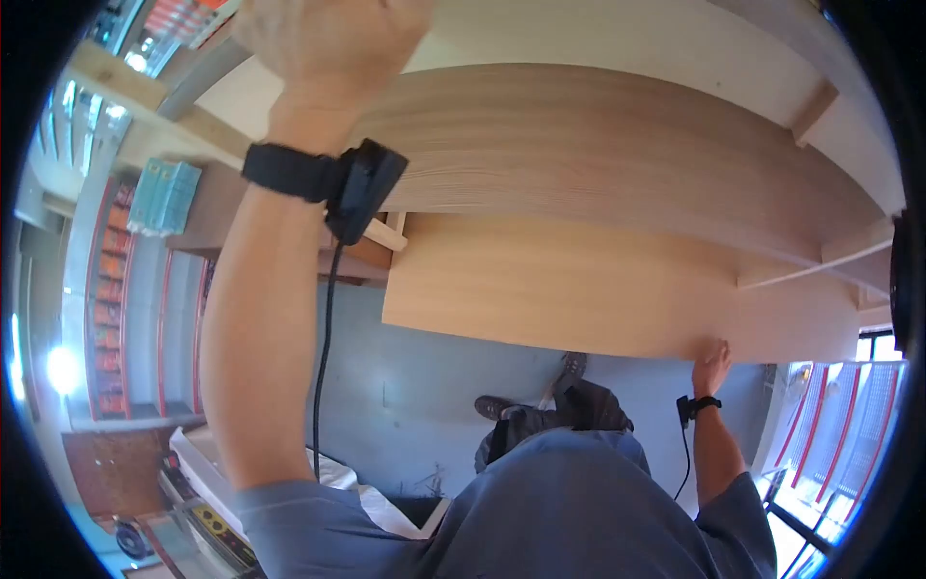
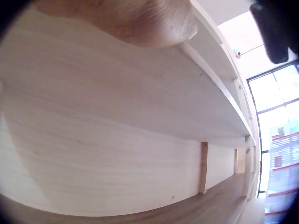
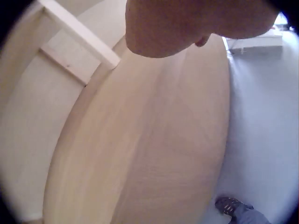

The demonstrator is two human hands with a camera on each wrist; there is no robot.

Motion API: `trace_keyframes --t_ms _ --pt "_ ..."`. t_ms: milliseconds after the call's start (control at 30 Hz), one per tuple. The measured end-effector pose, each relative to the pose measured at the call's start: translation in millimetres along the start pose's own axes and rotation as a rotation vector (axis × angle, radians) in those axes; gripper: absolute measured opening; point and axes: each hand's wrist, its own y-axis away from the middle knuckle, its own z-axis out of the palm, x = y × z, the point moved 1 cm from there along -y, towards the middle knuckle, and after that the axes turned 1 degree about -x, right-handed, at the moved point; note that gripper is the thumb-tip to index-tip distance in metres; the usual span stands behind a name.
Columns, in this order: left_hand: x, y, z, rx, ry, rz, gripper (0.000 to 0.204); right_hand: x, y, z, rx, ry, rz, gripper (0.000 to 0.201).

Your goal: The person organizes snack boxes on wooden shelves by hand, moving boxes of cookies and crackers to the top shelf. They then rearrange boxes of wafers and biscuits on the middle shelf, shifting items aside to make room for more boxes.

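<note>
A wooden shelf unit fills the middle of the head view, with a darker upper board (image 1: 579, 154) above a lighter lower board (image 1: 559, 280). The left hand (image 1: 338, 39) is raised at the top of that view; its fingers are cut off by the frame. In the left wrist view only the heel of the left hand (image 2: 140, 23) shows, close to a pale shelf board (image 2: 117, 88). At the front edge of the lower board, the right hand (image 1: 712, 369) rests near its right end. The right wrist view shows part of the right hand (image 3: 187, 28) over the board (image 3: 154, 140), fingers mostly hidden.
Blue-green packs (image 1: 166, 197) stand on a surface at the left, near racks with red edges (image 1: 111, 289). Below the boards lie the grey floor (image 1: 386, 386) and the person's shoe (image 1: 494, 407). Wooden uprights (image 3: 79, 35) join the shelves. A window (image 2: 275, 93) is at the right.
</note>
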Motion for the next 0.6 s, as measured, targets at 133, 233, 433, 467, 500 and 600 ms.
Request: trace_keyframes --t_ms 133,233,433,467,500,600 --pt "1 -2 -3 0.015 -0.096 0.025 0.021 -37 11 10 -0.371 0.08 0.02 0.06" --pt "1 -3 -4 0.03 -0.08 0.003 0.02 -29 17 21 -0.344 0.041 0.033 0.063" --pt "-2 -4 -1 0.108 -0.017 0.028 0.017 -29 18 5 -0.408 -0.006 0.003 0.064" --pt "-2 -4 -1 0.114 -0.019 0.033 0.017 -24 18 5 -0.418 0.002 -0.022 0.064" --pt "-3 -5 -2 0.122 -0.021 0.039 0.017 -20 18 7 -0.427 0.009 -0.047 0.064" --pt "-1 -8 -12 0.116 -0.023 -0.002 0.019 -23 12 12 -0.407 -0.054 -0.061 0.066"
